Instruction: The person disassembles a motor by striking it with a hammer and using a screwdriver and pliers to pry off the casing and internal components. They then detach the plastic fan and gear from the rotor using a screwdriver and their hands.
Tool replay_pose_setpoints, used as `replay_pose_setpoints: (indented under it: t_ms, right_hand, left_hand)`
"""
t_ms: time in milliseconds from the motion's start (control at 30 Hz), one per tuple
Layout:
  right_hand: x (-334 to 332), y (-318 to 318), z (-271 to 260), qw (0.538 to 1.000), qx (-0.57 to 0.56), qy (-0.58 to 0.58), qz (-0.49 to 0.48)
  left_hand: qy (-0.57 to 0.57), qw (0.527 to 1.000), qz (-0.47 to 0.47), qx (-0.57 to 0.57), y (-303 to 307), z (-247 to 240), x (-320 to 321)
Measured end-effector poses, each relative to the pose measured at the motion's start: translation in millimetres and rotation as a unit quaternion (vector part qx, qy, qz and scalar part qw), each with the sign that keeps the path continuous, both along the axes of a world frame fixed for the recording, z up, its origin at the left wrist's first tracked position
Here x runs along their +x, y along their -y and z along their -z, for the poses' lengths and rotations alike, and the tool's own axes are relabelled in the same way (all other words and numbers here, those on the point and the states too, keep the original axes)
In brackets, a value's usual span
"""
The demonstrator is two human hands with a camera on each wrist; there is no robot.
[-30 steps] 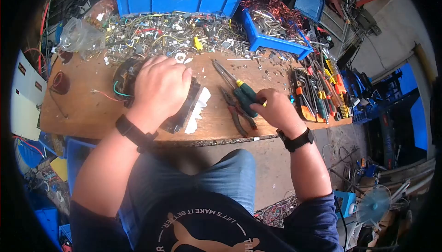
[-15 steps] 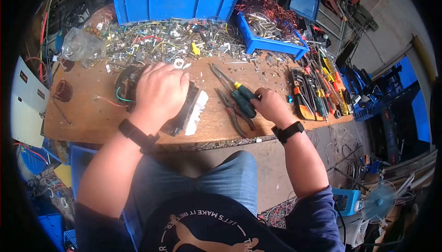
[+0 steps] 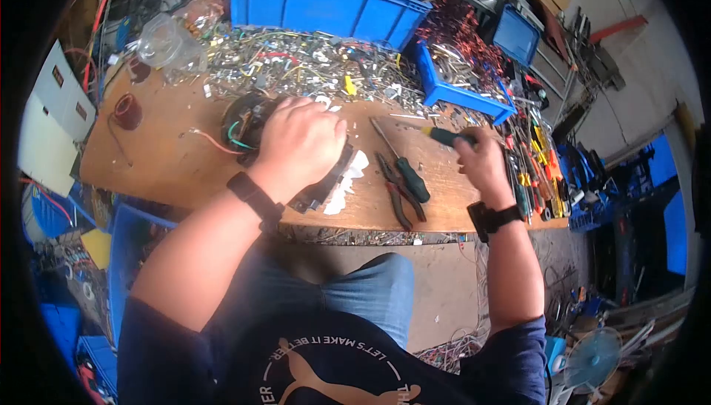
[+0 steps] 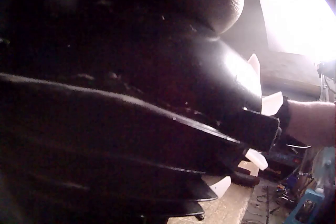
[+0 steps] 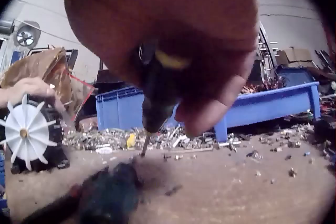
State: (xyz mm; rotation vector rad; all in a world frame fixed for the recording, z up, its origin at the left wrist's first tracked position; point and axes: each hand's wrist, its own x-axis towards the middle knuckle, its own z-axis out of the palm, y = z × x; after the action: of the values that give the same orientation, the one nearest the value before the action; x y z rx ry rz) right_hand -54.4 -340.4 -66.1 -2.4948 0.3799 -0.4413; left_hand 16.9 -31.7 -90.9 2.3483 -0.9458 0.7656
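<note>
My left hand (image 3: pixel 302 142) grips the top of a motor whose dark body (image 3: pixel 238 118) has a green wire; the fingertips are hidden. The left wrist view is filled by its black ribbed housing (image 4: pixel 131 129). A white fan wheel (image 5: pixel 26 132) faces the right wrist camera. Raised over the table's right part, my right hand (image 3: pixel 485 172) holds a screwdriver (image 3: pixel 446 137) by its green handle, its shaft blurred in the head view. Below and left of that hand, another green screwdriver (image 3: pixel 411 179) lies beside red-handled pliers (image 3: pixel 401 203).
Loose metal and plastic bits (image 3: pixel 296 61) cover the back of the wooden table (image 3: pixel 163 161), before a large blue crate (image 3: pixel 326 5). A smaller blue tray (image 3: pixel 466 98) stands back right. Hand tools (image 3: pixel 537 175) line the right edge. A dark red ring (image 3: pixel 127 111) sits left.
My right hand has lifted one screwdriver from beside the other and carried it up and to the right. My left hand has stayed on the motor; the head view has shifted.
</note>
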Motion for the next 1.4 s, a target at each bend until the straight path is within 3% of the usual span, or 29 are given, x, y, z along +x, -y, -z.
replay_pose_setpoints:
  t_ms: [33,100,333,467,667,800,1033,1067,1167,1400]
  right_hand:
    - [-4,-11,-21,0.998,0.042,-0.023,0.038]
    - [-10,-10,-45,0.996,0.088,0.008,-0.002]
    - [-45,-28,-125,0.992,0.080,0.062,-0.074]
    - [-58,-47,-145,0.978,0.116,0.036,-0.172]
    - [-59,-81,-149,0.979,0.095,0.000,-0.182]
    - [-50,-86,-154,0.979,0.009,-0.040,-0.201]
    - [-42,-93,-168,0.959,-0.103,0.040,-0.260]
    - [-44,-98,-179,0.964,-0.114,-0.038,-0.238]
    - [-42,-101,-174,0.943,-0.194,-0.006,-0.271]
    - [-36,-110,-182,0.923,-0.233,-0.005,-0.306]
  left_hand:
    - [0.017,1.000,0.001,-0.020,0,1,0]
    - [0.004,1.000,0.002,-0.013,-1,2,0]
    - [0.008,0.999,0.002,-0.049,0,5,0]
    - [0.006,1.000,-0.008,-0.027,-1,5,-1]
    - [0.011,1.000,-0.003,-0.028,1,5,0]
    - [0.036,0.999,0.003,-0.017,0,4,0]
    - [0.012,1.000,-0.018,0.015,3,2,1]
    - [0.014,1.000,-0.016,0.015,3,2,2]
    - [0.027,0.999,-0.015,0.034,2,0,1]
    - [-0.013,0.999,-0.019,0.039,2,-2,0]
